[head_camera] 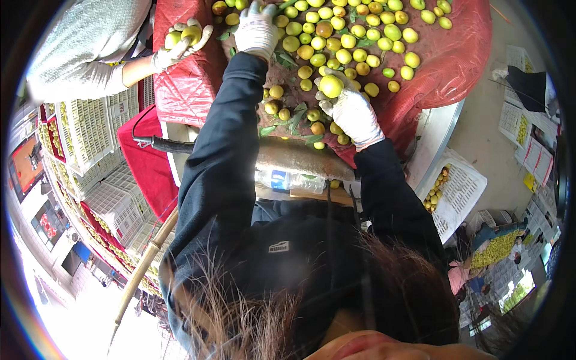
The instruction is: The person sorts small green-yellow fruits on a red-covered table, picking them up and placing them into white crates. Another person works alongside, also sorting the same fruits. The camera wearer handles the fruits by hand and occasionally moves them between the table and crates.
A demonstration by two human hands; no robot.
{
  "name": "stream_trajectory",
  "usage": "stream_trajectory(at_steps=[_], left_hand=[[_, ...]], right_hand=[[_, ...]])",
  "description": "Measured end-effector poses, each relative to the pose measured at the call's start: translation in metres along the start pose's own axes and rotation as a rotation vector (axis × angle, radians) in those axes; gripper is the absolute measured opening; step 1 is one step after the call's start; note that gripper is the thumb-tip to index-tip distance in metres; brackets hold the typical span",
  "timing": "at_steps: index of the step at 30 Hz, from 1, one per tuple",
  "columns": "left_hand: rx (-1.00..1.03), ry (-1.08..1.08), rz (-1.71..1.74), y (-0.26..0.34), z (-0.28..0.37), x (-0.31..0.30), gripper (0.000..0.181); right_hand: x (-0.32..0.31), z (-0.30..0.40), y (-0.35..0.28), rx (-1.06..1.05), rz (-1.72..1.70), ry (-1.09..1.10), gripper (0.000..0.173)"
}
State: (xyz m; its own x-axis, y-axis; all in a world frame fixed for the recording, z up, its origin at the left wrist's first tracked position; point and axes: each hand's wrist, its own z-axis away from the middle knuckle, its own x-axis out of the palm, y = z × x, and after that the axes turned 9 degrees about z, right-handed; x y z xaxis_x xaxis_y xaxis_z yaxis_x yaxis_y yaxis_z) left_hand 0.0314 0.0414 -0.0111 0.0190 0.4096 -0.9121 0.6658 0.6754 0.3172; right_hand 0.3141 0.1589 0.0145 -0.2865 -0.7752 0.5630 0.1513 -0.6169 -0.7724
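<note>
My right hand [348, 108], in a white knit glove, holds one yellow-green jujube [331, 86] between thumb and fingers, just above the spread of fruit. Farther out, my left hand [256, 29], gloved the same way, reaches down among the fruit near the top edge of the view. Its fingertips are partly hidden, and whether they grip a fruit is unclear. Many loose jujubes [343, 56], green to yellow with some browned ones, lie with green leaves [297, 120] on a brownish cloth [432, 54] before me.
A co-worker's gloved hand [177, 47] holds jujubes at the left. Red sheeting [468, 67] drapes the table's sides. A plastic bottle [292, 180] lies below the near edge. White crates [459, 193] stand right and stacked left [90, 130]; a bamboo pole [146, 258] leans at my left.
</note>
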Motion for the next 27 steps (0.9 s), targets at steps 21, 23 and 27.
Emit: stream_trajectory(at_steps=[21, 23, 27], left_hand=[[-0.993, -0.235, 2.430, 0.041, 0.109, -0.028, 0.050], [-0.916, -0.228, 2.547, 0.035, 0.106, -0.016, 0.058], [-0.968, -0.140, 2.310, 0.076, 0.095, -0.020, 0.070]], right_hand=[[-0.023, 0.002, -0.002, -0.120, 1.547, 0.016, 0.053], [-0.021, 0.005, -0.006, 0.120, 1.179, -0.064, 0.044], [0.011, -0.015, -0.027, 0.041, 0.517, 0.234, 0.053]])
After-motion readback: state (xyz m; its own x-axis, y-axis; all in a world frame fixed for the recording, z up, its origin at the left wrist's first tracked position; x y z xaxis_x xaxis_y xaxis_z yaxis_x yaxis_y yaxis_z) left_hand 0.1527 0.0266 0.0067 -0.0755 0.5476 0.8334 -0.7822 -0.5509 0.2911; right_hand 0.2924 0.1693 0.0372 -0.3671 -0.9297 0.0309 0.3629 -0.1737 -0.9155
